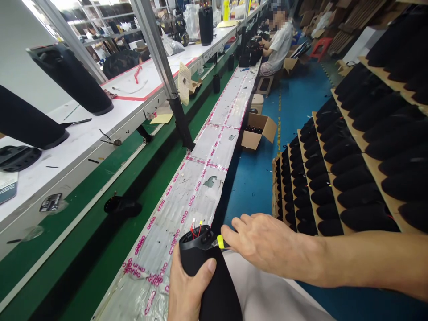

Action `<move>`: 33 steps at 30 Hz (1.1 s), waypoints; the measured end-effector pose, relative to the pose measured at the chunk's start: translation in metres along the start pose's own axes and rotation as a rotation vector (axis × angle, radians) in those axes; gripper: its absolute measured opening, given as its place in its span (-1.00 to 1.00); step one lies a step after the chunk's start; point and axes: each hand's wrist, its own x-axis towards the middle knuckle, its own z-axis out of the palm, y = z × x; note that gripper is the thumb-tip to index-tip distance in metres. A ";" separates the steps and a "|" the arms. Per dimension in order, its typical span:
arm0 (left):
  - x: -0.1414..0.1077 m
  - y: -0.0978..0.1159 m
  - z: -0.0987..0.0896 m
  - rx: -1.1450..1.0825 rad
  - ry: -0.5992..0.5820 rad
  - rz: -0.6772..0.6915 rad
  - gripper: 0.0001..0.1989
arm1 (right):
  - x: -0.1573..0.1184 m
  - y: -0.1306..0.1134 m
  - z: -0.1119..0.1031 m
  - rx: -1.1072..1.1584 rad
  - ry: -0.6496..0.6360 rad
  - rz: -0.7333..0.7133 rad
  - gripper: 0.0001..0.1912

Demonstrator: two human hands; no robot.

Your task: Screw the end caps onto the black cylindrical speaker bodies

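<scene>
Taped bench [197, 178], left fingers [207, 267] gripping black speaker [217, 285]

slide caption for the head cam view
Left hand grips a black speaker with red and yellow wires; right hand holds a yellow-banded tool at its top

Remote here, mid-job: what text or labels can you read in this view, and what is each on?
"anlko" (spelling uncertain), repeated in pink on the tape along the bench
Black card: print too small to read
Printed item at the left edge: too blurred to read
</scene>
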 end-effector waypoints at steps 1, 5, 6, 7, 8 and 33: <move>0.000 0.001 0.000 0.015 0.006 0.004 -0.23 | 0.001 0.000 0.000 -0.006 -0.013 -0.009 -0.90; -0.001 0.004 -0.001 0.016 0.023 0.037 -0.24 | 0.004 0.003 -0.002 0.005 -0.060 -0.059 -0.94; -0.001 0.004 -0.001 0.014 0.022 0.043 -0.24 | 0.005 0.005 -0.002 0.011 -0.073 -0.081 -0.95; -0.001 0.004 -0.001 0.011 0.014 0.043 -0.24 | 0.006 0.007 -0.003 0.020 -0.087 -0.104 -0.94; 0.000 0.004 -0.001 0.010 0.004 0.040 -0.24 | 0.008 0.008 -0.003 0.033 -0.104 -0.125 -0.92; 0.001 -0.007 0.006 -0.307 0.045 -0.049 -0.21 | 0.005 0.012 0.017 0.523 -0.015 0.000 -0.77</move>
